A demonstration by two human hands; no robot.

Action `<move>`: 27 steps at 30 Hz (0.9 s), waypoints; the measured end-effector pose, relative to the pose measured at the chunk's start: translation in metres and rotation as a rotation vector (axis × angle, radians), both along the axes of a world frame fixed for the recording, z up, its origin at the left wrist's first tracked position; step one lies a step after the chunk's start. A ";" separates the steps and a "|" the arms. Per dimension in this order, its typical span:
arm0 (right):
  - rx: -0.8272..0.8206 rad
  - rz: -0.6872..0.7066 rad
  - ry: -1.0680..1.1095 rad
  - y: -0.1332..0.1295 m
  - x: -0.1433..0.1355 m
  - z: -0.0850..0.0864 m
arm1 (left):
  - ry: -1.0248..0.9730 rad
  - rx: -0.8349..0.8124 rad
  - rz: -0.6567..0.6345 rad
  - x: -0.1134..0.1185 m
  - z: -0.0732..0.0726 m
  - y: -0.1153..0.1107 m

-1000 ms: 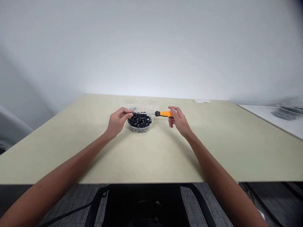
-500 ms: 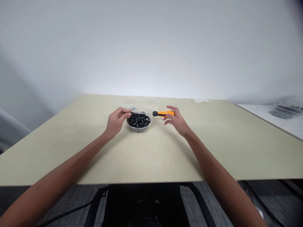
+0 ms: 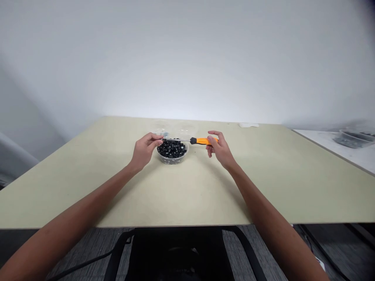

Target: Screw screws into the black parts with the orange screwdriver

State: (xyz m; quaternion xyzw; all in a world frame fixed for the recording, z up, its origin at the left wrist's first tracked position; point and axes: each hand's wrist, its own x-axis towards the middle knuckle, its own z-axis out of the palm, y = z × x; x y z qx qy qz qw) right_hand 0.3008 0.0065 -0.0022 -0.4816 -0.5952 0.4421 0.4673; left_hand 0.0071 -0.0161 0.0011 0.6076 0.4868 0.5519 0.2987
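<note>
An orange-and-black screwdriver (image 3: 202,141) lies level above the bowl, its metal shaft pointing left. My right hand (image 3: 220,150) holds the end of its handle between thumb and fingers, the index finger lifted clear. At the shaft's tip, my left hand (image 3: 144,150) pinches a small black part, mostly covered by the fingertips. Below the shaft stands a clear round plastic bowl (image 3: 172,160) filled with small shiny black parts (image 3: 172,148). Behind it are clear plastic containers (image 3: 185,128), with small silvery pieces (image 3: 164,134) in the left one.
The pale table (image 3: 175,195) reaches back to a white wall. A flat white object (image 3: 248,125) lies near its back edge. To the right, a white surface carries a clear container (image 3: 351,139) with dark contents. A black chair (image 3: 178,253) is at the front edge.
My right hand's fingers have shifted on the screwdriver's handle, the thumb now further along it and the lower fingers curled in. The screwdriver has turned slightly; my left hand stays nearly still.
</note>
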 end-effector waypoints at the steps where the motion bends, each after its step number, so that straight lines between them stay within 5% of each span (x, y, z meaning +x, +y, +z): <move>1: -0.007 -0.010 -0.015 0.000 0.000 0.000 | 0.002 -0.001 0.001 0.000 0.000 0.000; 7: -0.012 0.085 0.074 -0.002 0.001 0.000 | 0.002 0.003 -0.007 0.000 0.000 0.000; 13: -0.030 -0.024 0.024 -0.002 -0.002 0.002 | 0.036 -0.004 -0.028 0.000 -0.002 0.001; 27: -0.030 0.025 -0.016 -0.002 0.000 0.000 | -0.005 0.010 -0.047 0.000 0.000 -0.001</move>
